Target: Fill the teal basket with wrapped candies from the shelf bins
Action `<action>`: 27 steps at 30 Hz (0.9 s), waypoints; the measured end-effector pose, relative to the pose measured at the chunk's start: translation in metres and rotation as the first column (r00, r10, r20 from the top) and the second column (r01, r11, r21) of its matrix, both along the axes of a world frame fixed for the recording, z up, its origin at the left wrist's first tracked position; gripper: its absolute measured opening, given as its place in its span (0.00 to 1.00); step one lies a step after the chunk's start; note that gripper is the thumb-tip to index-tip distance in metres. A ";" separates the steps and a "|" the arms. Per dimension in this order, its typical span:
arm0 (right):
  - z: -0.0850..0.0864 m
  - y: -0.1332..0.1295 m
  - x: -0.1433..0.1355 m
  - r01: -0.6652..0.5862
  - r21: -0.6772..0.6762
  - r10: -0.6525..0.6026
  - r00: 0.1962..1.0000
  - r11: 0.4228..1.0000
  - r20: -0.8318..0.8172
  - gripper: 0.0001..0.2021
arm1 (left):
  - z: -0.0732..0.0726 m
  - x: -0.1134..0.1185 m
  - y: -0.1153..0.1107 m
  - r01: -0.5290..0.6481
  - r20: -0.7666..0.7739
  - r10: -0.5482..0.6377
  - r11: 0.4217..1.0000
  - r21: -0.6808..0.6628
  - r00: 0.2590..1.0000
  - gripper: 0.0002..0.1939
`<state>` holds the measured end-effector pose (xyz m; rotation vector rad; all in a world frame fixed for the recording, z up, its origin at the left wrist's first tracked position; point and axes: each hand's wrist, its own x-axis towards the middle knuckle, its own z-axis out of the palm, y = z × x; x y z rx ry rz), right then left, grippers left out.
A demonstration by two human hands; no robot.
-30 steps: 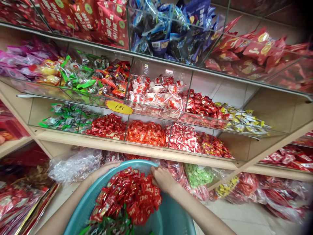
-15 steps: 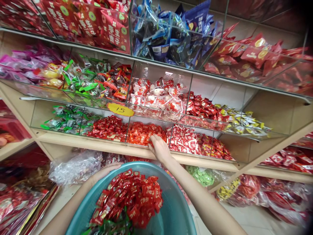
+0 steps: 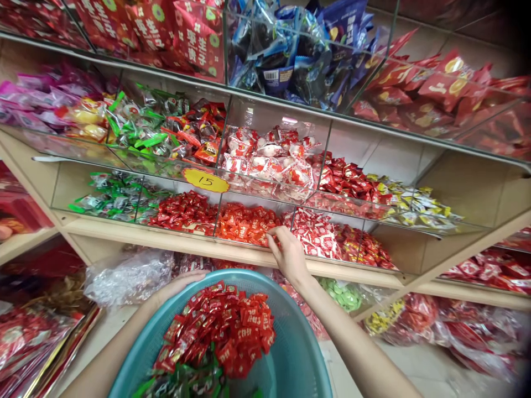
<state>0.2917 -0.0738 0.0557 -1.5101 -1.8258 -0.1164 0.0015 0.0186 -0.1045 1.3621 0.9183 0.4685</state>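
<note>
A teal basket (image 3: 296,331) holds red-wrapped candies (image 3: 224,326) and green-wrapped ones (image 3: 186,381). My left hand (image 3: 182,283) grips the basket's rim at its upper left. My right hand (image 3: 288,251) is at the front edge of the lowest shelf, by the right end of the orange-red candies (image 3: 244,223). Its thumb and index finger are pinched together; whatever may lie between them is too small to make out. Just right of that hand are red-and-white candies (image 3: 317,235).
Clear dividers split the shelves into candy compartments. A yellow price tag (image 3: 206,179) reads 15. Under the wooden shelf edge (image 3: 136,236) lie plastic bags (image 3: 130,276) and green candies (image 3: 341,294). Blue packets (image 3: 282,66) fill an upper compartment.
My right hand has moved right and slightly down, away from the middle of the orange-red candies. My left hand still grips the rim, and the view has shifted slightly.
</note>
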 end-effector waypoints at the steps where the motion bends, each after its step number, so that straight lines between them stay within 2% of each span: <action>1: -0.002 -0.008 0.001 -0.015 -0.011 0.014 0.997 1.000 -0.073 0.10 | -0.002 0.000 0.001 0.001 0.004 -0.001 1.000 0.000 1.000 0.25; 4: -0.020 -0.029 0.001 -0.075 -0.154 0.031 0.962 0.985 -0.272 0.09 | -0.006 0.000 0.003 -0.006 0.013 0.006 1.000 -0.028 1.000 0.26; 7: -0.053 -0.045 0.002 -0.155 -0.314 0.013 0.912 0.937 -0.411 0.07 | -0.006 0.000 0.003 -0.015 0.012 0.015 0.999 -0.031 1.000 0.27; 10: -0.085 -0.055 0.006 -0.185 -0.395 -0.024 0.883 0.900 -0.468 0.03 | -0.002 0.001 0.001 -0.023 0.012 0.023 1.000 -0.021 1.000 0.24; 13: -0.105 -0.060 0.009 -0.183 -0.435 -0.054 0.877 0.881 -0.478 0.05 | 0.002 0.002 -0.001 -0.026 0.001 0.026 1.000 -0.012 1.000 0.24; 22: -0.119 -0.063 0.006 -0.176 -0.484 -0.076 0.886 0.857 -0.457 0.08 | 0.002 0.000 0.000 -0.033 -0.015 0.033 0.999 0.006 0.999 0.23; 25: -0.121 -0.066 0.005 -0.126 -0.514 -0.079 0.930 0.848 -0.359 0.07 | -0.001 0.000 0.001 -0.048 -0.022 0.048 0.999 0.011 0.999 0.23; 27: -0.117 -0.068 0.004 -0.036 -0.542 -0.097 0.972 0.840 -0.216 0.05 | -0.004 -0.001 0.003 -0.041 -0.020 0.041 0.999 -0.003 0.999 0.23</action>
